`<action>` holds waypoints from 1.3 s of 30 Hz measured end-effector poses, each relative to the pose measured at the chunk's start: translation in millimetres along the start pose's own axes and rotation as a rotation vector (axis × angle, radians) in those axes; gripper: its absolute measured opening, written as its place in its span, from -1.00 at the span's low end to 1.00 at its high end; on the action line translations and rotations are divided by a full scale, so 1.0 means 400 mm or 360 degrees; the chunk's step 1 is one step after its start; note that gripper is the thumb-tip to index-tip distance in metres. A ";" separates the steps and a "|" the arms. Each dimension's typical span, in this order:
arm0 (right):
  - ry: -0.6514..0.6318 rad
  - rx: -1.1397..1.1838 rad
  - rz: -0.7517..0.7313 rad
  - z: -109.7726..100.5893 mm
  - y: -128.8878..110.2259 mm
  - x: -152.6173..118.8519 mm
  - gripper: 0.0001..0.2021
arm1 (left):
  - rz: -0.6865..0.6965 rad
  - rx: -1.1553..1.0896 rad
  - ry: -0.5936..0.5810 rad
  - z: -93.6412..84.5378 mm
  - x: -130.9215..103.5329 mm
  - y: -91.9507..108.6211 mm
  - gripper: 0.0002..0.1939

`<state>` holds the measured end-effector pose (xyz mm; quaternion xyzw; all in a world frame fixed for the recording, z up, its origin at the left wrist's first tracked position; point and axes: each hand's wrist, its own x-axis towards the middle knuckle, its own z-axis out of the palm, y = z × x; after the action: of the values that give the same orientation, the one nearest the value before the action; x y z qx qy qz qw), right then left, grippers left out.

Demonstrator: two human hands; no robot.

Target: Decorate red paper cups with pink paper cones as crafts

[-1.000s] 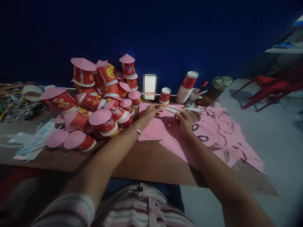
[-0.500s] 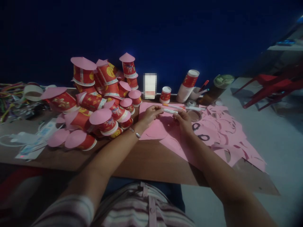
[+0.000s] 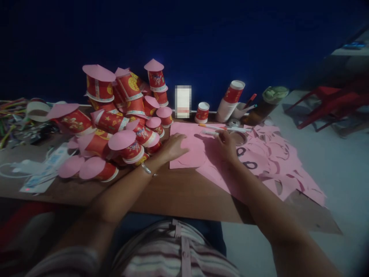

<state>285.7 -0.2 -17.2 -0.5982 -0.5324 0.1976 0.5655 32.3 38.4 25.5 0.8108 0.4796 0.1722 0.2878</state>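
My left hand (image 3: 175, 147) is open, its fingers apart over the left edge of a pink paper sheet (image 3: 187, 159). Between the fingers of my right hand (image 3: 226, 144) is a slim white tube (image 3: 210, 133), pointing left above the paper; whether it is a pen or a glue tube I cannot tell. Just behind it lie an orange pencil (image 3: 206, 126) and a white stick-like tool (image 3: 238, 129). Black-handled scissors (image 3: 249, 165) rest by my right wrist, their blades hidden.
Red paper cups with pink cone roofs (image 3: 122, 142) are heaped at the left. Pink paper offcuts (image 3: 276, 154) cover the right side. At the back stand a red cup (image 3: 202, 112), stacked cups (image 3: 230, 102), a pen holder (image 3: 238, 111) and a jar (image 3: 266, 105). A power strip (image 3: 46, 167) lies far left.
My left hand has let go of the white tube, opened and moved left and down. My right hand keeps the tube and has shifted slightly right.
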 end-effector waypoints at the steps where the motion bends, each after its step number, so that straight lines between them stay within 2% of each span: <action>1: -0.0030 -0.0053 -0.0012 0.000 0.007 0.000 -0.84 | 0.0038 0.0164 -0.0089 -0.008 -0.018 -0.005 -0.33; 4: -0.0095 -0.0349 -0.0177 0.006 0.023 -0.005 -0.86 | 0.0072 0.0374 -0.0164 -0.022 -0.051 -0.007 -0.25; 8: -0.0042 -0.0737 -0.0471 0.019 0.023 -0.014 -0.77 | 0.0018 0.0280 -0.0206 -0.022 -0.051 -0.009 -0.29; 11: -0.0070 -0.0790 -0.0586 0.027 0.002 -0.027 -0.75 | -0.0030 0.0136 -0.0208 -0.019 -0.042 -0.018 -0.38; 14: -0.0266 -0.0680 -0.0643 0.039 -0.034 -0.052 -0.82 | -0.0073 -0.0073 -0.0196 -0.020 -0.041 -0.026 -0.52; 17: -0.0518 -0.0454 -0.0572 0.052 -0.070 -0.080 -0.83 | -0.0079 -0.0370 -0.0154 -0.021 -0.043 -0.028 -0.63; 22: -0.0739 -0.0079 -0.0165 0.066 -0.095 -0.105 -0.80 | -0.0076 -0.0923 -0.0029 -0.005 -0.038 -0.032 -0.59; 25: -0.0669 0.0001 0.0002 0.069 -0.095 -0.107 -0.76 | -0.0110 -0.1144 -0.0007 0.014 -0.033 -0.040 -0.56; 28: -0.0505 -0.0004 0.0006 0.070 -0.091 -0.106 -0.61 | -0.0122 -0.1331 0.0005 0.029 -0.035 -0.044 -0.58; 30: -0.0521 0.0111 0.0147 0.072 -0.087 -0.108 -0.61 | -0.0117 -0.1479 0.0047 0.033 -0.041 -0.041 -0.58; 32: -0.0605 0.0314 0.0397 0.074 -0.083 -0.112 -0.71 | -0.0122 -0.1573 0.0083 0.033 -0.048 -0.034 -0.56; 34: -0.0673 0.0480 0.0552 0.075 -0.082 -0.117 -0.76 | -0.0135 -0.1584 0.0047 0.030 -0.055 -0.027 -0.56; 36: -0.0698 0.0457 0.0484 0.073 -0.087 -0.121 -0.76 | -0.0137 -0.1552 0.0030 0.027 -0.060 -0.019 -0.61; 39: -0.0694 0.0188 0.0131 0.068 -0.104 -0.124 -0.83 | -0.0121 -0.1489 0.0153 0.027 -0.063 -0.012 -0.64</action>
<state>228.0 -38.7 -6.2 -0.5283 -0.6046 0.3760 0.4626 23.0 14.8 14.0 0.5670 0.3928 0.3964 0.6059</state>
